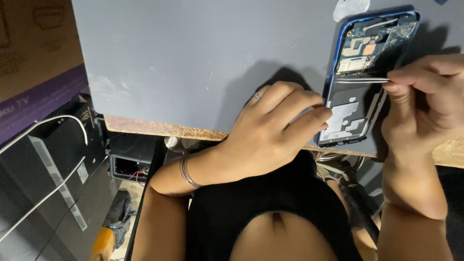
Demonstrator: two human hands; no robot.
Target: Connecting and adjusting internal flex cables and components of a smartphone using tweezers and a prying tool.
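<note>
Left hand braces my opened phone on the surface so it stays put, its grip loose, while my right hand pinches tweezers over the board.

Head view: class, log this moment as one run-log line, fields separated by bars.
left hand steadies opened phone at its edge | right hand holds tweezers across circuit board | phone lies on grey table
</note>
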